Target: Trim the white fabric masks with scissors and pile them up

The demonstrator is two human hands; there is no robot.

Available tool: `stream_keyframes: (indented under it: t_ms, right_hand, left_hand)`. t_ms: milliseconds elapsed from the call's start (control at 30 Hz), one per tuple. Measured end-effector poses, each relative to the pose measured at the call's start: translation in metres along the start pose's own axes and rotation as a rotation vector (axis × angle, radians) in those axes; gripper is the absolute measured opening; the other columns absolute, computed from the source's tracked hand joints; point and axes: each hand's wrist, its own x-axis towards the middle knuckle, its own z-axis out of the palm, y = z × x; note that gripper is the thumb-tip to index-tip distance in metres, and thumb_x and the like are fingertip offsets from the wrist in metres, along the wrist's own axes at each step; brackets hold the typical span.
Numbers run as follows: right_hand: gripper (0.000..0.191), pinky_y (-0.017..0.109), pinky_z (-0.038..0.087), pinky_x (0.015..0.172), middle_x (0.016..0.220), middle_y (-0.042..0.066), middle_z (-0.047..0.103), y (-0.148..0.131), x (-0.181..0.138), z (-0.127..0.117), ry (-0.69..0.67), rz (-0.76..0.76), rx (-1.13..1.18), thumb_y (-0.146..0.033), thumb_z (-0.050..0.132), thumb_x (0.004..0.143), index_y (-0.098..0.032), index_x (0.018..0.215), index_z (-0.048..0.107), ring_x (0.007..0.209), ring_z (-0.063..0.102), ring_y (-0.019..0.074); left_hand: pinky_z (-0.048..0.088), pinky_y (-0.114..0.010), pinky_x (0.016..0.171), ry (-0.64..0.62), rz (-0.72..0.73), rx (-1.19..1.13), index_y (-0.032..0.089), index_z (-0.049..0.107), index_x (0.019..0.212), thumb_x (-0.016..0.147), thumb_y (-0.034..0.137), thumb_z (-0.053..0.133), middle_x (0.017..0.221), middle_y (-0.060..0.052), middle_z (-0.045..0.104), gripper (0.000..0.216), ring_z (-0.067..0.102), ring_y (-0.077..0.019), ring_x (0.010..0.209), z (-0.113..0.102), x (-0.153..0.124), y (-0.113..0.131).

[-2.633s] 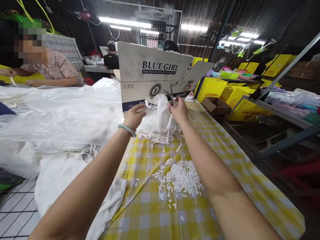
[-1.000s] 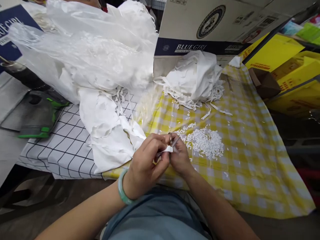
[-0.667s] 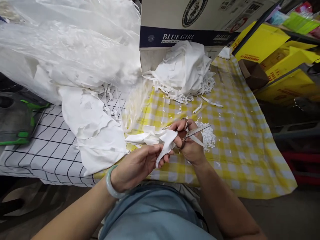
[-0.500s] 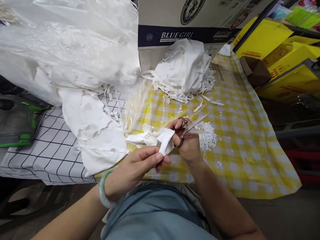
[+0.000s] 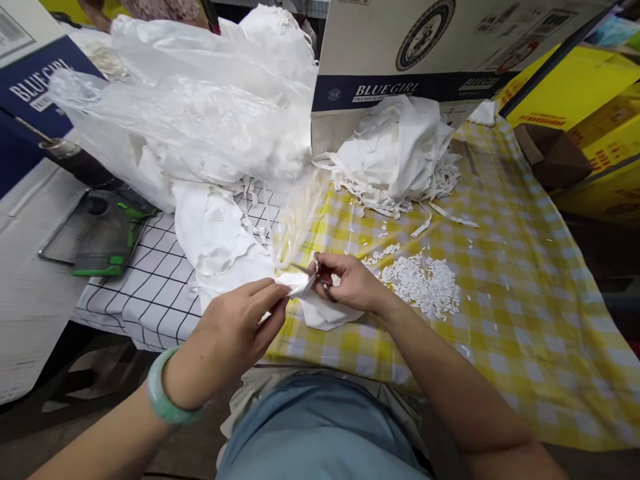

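Head view: at the table's (image 5: 525, 280) near edge, the left hand (image 5: 235, 327) pinches a white piece (image 5: 320, 310). The right hand (image 5: 350, 283) grips scissors (image 5: 313, 272) at its edge. Clippings (image 5: 423, 283) lie heaped at 3 o'clock, and a large pile (image 5: 395, 153) at 1 o'clock looks untrimmed.

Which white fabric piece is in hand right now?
The small piece in the foreground, pinched by the left hand while the right hand holds scissors to it. The heap by the box and the bagged pile lie untouched.
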Motion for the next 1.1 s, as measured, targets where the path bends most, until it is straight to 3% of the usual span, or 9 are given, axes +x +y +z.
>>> stream_keyframes:
  t_ms: [100,167,300,400,600,667,767,900,1100]
  right_hand:
    - [0.01,0.024,0.045,0.066,0.075,-0.003,0.056,-0.001,0.01,0.008,0.251,-0.162,-0.01,-0.015,0.062,0.07,-0.021,0.077,0.058,0.069,0.053,0.0113]
    - [0.011,0.026,0.047,0.069,0.079,-0.002,0.057,-0.007,0.012,0.015,0.319,-0.268,0.001,-0.013,0.063,0.072,-0.022,0.077,0.057,0.074,0.055,0.0129]
    - [0.012,0.03,0.049,0.076,0.091,0.001,0.064,-0.022,0.013,0.025,0.345,-0.36,0.08,-0.014,0.065,0.077,-0.024,0.078,0.058,0.082,0.061,0.0158]
    - [0.011,0.033,0.05,0.081,0.095,0.002,0.066,-0.025,0.01,0.025,0.426,-0.36,0.116,-0.019,0.067,0.08,-0.024,0.077,0.058,0.088,0.063,0.0173]
    - [0.019,0.028,0.048,0.071,0.081,-0.001,0.062,-0.003,-0.011,0.052,0.455,-0.116,0.288,-0.023,0.075,0.075,-0.022,0.076,0.057,0.075,0.058,0.0138]
    - [0.022,0.027,0.048,0.065,0.076,-0.002,0.059,0.007,-0.021,0.072,0.468,0.004,0.397,-0.031,0.076,0.076,-0.022,0.076,0.055,0.068,0.055,0.0127]
    - [0.027,0.028,0.048,0.066,0.075,-0.001,0.058,0.015,-0.037,0.086,0.447,0.095,0.421,-0.043,0.073,0.078,-0.022,0.079,0.056,0.07,0.055,0.0138]
    - [0.032,0.031,0.046,0.076,0.085,0.0,0.059,0.01,-0.063,0.053,0.404,0.179,0.034,-0.044,0.077,0.073,-0.022,0.086,0.057,0.08,0.055,0.0171]
    - [0.04,0.033,0.04,0.072,0.077,0.004,0.055,-0.011,-0.087,0.008,0.315,0.218,-0.567,-0.056,0.071,0.075,-0.02,0.074,0.055,0.077,0.049,0.0197]
  left_hand:
    - [0.042,-0.028,0.059,-0.118,-0.322,-0.489,0.02,0.072,0.09,0.091,0.038,0.05,0.074,-0.006,0.062,0.029,0.051,-0.0161,0.063,0.007,-0.005,-0.004]
    - [0.046,-0.029,0.061,-0.225,-0.512,-0.945,0.017,0.075,0.098,0.092,0.041,0.042,0.08,-0.009,0.063,0.041,0.052,-0.0168,0.066,0.013,-0.005,-0.003]
    - [0.05,-0.032,0.069,-0.209,-0.587,-1.436,0.016,0.076,0.092,0.088,0.038,0.053,0.082,-0.01,0.061,0.032,0.054,-0.0171,0.072,0.02,0.0,0.002]
    - [0.049,-0.03,0.071,-0.12,-0.507,-1.353,0.018,0.074,0.083,0.087,0.035,0.062,0.081,-0.007,0.059,0.02,0.053,-0.0157,0.073,0.016,0.0,0.006]
    - [0.045,-0.034,0.095,0.135,-0.078,-0.664,0.023,0.076,0.089,0.093,0.025,0.058,0.1,-0.008,0.057,0.018,0.051,-0.0217,0.104,0.006,-0.003,0.02]
    - [0.047,-0.033,0.092,0.176,-0.05,-0.715,0.021,0.075,0.086,0.093,0.024,0.056,0.104,-0.009,0.056,0.02,0.051,-0.0227,0.107,0.012,0.001,0.023]
    - [0.048,-0.026,0.07,0.15,-0.153,-1.011,0.017,0.07,0.078,0.094,0.026,0.055,0.098,-0.007,0.052,0.024,0.054,-0.0157,0.083,0.03,0.01,0.023]
    - [0.036,-0.022,0.056,0.147,-0.228,-1.067,0.015,0.067,0.078,0.094,0.027,0.056,0.103,-0.004,0.045,0.023,0.039,-0.0065,0.064,0.054,0.016,0.018]
    - [0.038,-0.025,0.062,0.104,-0.193,-0.875,0.018,0.062,0.078,0.097,0.027,0.051,0.105,-0.004,0.044,0.024,0.046,-0.0126,0.08,0.08,0.018,0.018]
